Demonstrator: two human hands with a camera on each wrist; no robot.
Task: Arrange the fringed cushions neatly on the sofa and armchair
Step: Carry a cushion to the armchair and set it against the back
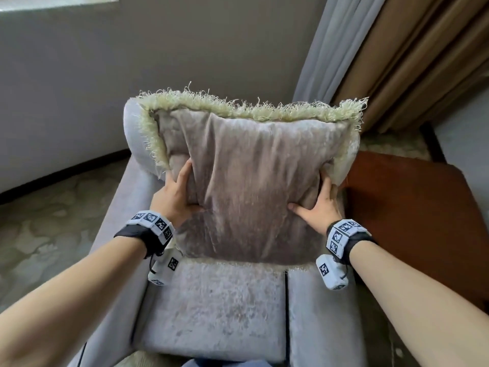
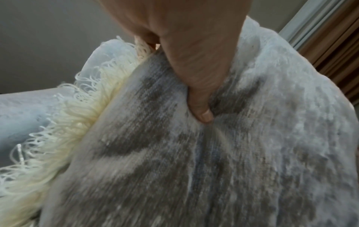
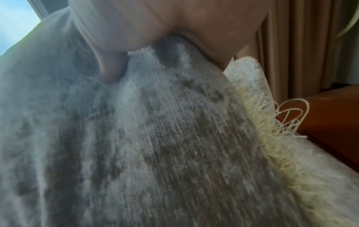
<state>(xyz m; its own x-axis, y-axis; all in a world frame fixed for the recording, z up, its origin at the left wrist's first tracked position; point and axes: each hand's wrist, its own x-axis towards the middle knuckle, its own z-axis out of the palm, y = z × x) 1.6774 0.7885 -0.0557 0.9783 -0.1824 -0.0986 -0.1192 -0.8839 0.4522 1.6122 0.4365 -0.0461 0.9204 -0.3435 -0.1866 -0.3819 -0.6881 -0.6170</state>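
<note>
Against the backrest of the grey armchair (image 1: 211, 300) stands the cushion (image 1: 251, 181), upright on its lower edge on the seat, its pale fringe (image 1: 238, 107) running along the top and down both sides. Its velvet face is creased in long folds between the two hands. The left hand (image 1: 174, 194) grasps the cushion's left side, thumb pressed into the front while the fingers wrap behind near the fringe; the left wrist view shows the thumb (image 2: 202, 107) dug into the fabric. The right hand (image 1: 320, 205) grasps the right side the same way, thumb on the front, fingers tucked around the edge.

The step in hand looks like seating and squaring the cushion. To do it well, I would keep both holds level so the top fringe sits parallel with the backrest, push the lower edge back into the angle of seat and back, then ease the thumbs off and smooth the folds outward. The top left corner appears to curl over the chair's shoulder, so a nudge towards the centre may help.

Right of the chair is a brown wooden tabletop (image 1: 410, 207), with curtains (image 1: 397, 62) hanging behind it.
</note>
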